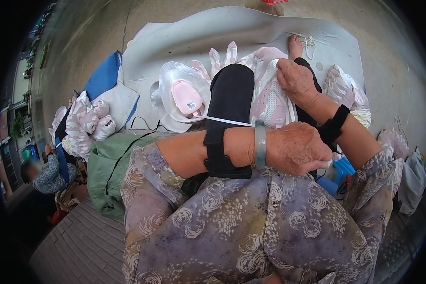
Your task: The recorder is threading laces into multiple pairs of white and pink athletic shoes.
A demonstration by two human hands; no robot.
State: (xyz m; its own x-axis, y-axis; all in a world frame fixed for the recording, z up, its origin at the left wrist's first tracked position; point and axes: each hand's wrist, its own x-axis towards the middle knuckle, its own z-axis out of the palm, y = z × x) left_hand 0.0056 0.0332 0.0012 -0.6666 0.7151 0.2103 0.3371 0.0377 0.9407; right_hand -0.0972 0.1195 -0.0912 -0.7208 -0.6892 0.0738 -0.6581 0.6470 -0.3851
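Observation:
A pink-and-white shoe upper (275,102) lies in front of me, beside my black-covered leg (231,92). My right hand (296,81) is closed on its upper edge, fingers pinching the white trim. My left hand (298,147) crosses in front of my body, closed in a fist, with a bit of white showing at its fingertips. A white shoelace (226,121) stretches from the left over my leg to my left wrist, where it disappears from sight. A pink rounded piece with a small label (187,97) rests on clear plastic to the left.
A pale sheet (232,28) covers the ground ahead. Bundles of pink-and-white uppers lie at left (87,120) and right (345,90). A green sack (111,175) sits by my left side, a blue plastic item (341,170) by my right. Another person (52,175) sits far left.

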